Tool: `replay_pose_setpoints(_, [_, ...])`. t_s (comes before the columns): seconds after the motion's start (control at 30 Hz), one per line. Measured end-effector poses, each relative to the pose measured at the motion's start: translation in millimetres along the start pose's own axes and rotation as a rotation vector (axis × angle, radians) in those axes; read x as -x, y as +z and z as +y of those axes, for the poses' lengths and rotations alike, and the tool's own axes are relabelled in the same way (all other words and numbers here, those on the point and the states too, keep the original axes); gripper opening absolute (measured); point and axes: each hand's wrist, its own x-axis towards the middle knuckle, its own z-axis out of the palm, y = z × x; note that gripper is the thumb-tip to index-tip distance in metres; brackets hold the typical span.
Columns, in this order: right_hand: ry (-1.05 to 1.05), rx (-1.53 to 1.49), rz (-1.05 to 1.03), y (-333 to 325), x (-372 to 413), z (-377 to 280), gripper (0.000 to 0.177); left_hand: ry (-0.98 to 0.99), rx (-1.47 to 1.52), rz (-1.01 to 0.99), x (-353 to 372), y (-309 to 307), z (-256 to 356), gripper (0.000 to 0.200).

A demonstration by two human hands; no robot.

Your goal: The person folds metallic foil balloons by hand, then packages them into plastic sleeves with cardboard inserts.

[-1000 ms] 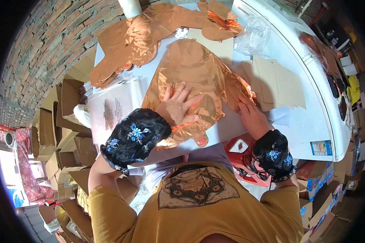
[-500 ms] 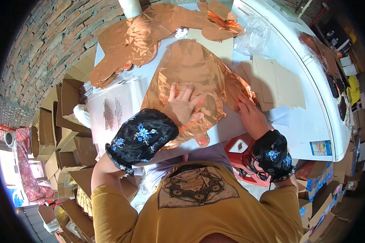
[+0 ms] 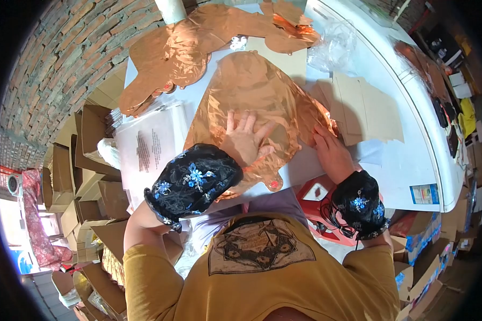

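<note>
A flat copper foil balloon (image 3: 251, 91) lies on the white table (image 3: 407, 160) in front of me. My left hand (image 3: 246, 140) presses palm down on its near half, fingers spread. My right hand (image 3: 331, 152) rests at the balloon's right edge, fingertips on a folded flap of the foil. Whether it pinches the foil or only touches it is unclear. Both wrists wear black floral sleeves.
More copper foil balloons (image 3: 177, 48) are piled at the far side. A stack of clear printed bags (image 3: 152, 142) lies left, cardboard sheets (image 3: 367, 109) right, crumpled clear plastic (image 3: 334, 45) beyond. Cardboard boxes (image 3: 91, 160) line the brick wall. A red stool (image 3: 316, 195) is below the table edge.
My left hand has slid slightly forward and to the right across the foil, fingers now spread flatter. The right hand has stayed at the balloon's edge.
</note>
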Motion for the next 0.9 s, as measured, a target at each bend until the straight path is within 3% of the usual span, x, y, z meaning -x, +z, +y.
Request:
replay_pose_setpoints(0.1, [0.004, -0.001, -0.002, -2.0, 0.1, -0.4, 0.032, -0.003, -0.063, 0.082, 2.0, 1.3, 1.2, 0.067])
replay_pose_setpoints(0.2, [0.023, -0.027, -0.020, -5.8, -0.3, -2.3, 0.031, 0.003, 0.026, 0.006, 1.1, -1.9, -0.5, 0.069])
replay_pose_setpoints(0.43, [0.017, -0.021, 0.063, -6.8, -1.2, -3.2, 0.030, 0.023, 0.019, 0.062, 2.5, 3.2, -4.1, 0.068])
replay_pose_setpoints(0.9, [0.027, -0.019, 0.032, -4.9, -3.2, -1.8, 0.034, -0.002, -0.103, 0.087, 5.0, 6.4, -4.2, 0.068])
